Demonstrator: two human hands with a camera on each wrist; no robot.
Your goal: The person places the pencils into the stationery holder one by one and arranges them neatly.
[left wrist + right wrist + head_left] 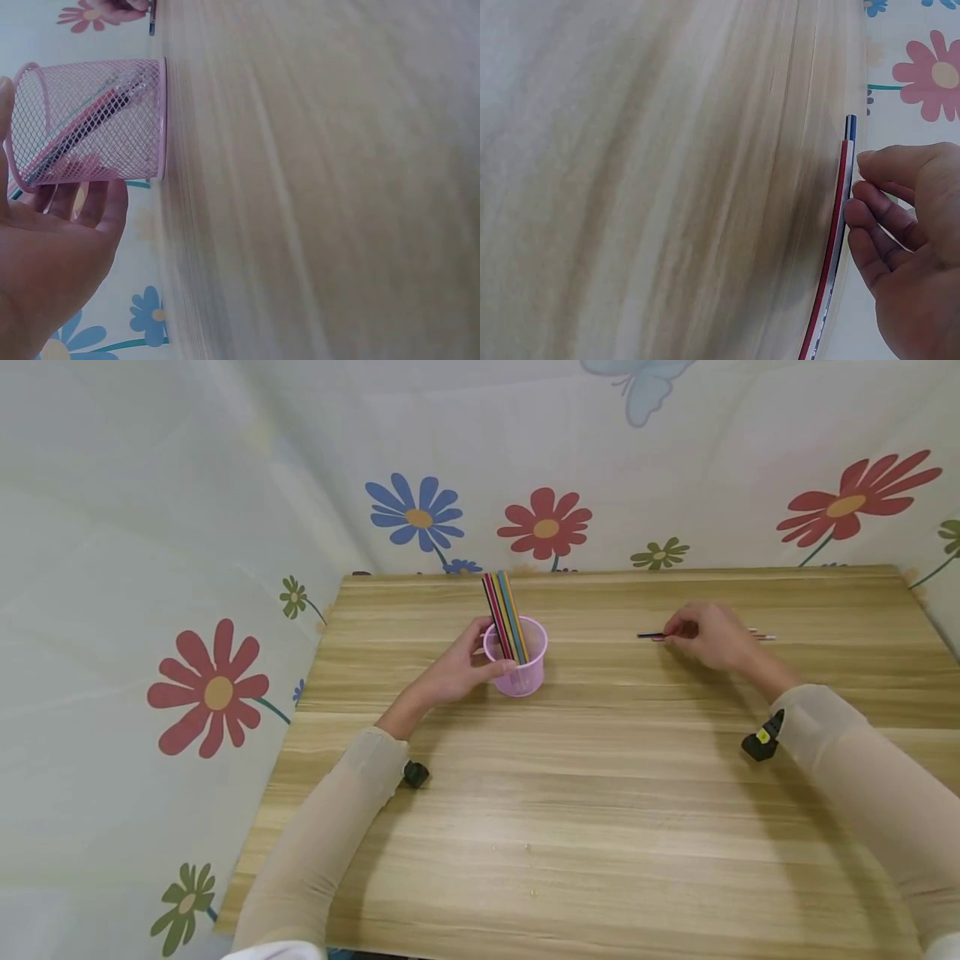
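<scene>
A pink mesh pencil cup (522, 681) stands on the table with several coloured pencils (506, 614) leaning inside it. My left hand (461, 668) grips its side, fingers curled round the far side and thumb at the near rim. Farther right, my right hand (708, 633) is low over a few pencils lying flat. In the right wrist view a red-and-white pencil (832, 240) lies beside a dark blue one (850, 126). The fingertips (859, 214) are loosely bent against them. The thumb tip appears slightly apart from the pencils.
The wood-grain table (525, 793) reaches back to a flower-printed cloth (480, 435) hung behind it and along the left side. Black wrist cameras sit at both sleeves, the right one (761, 742) close above the tabletop.
</scene>
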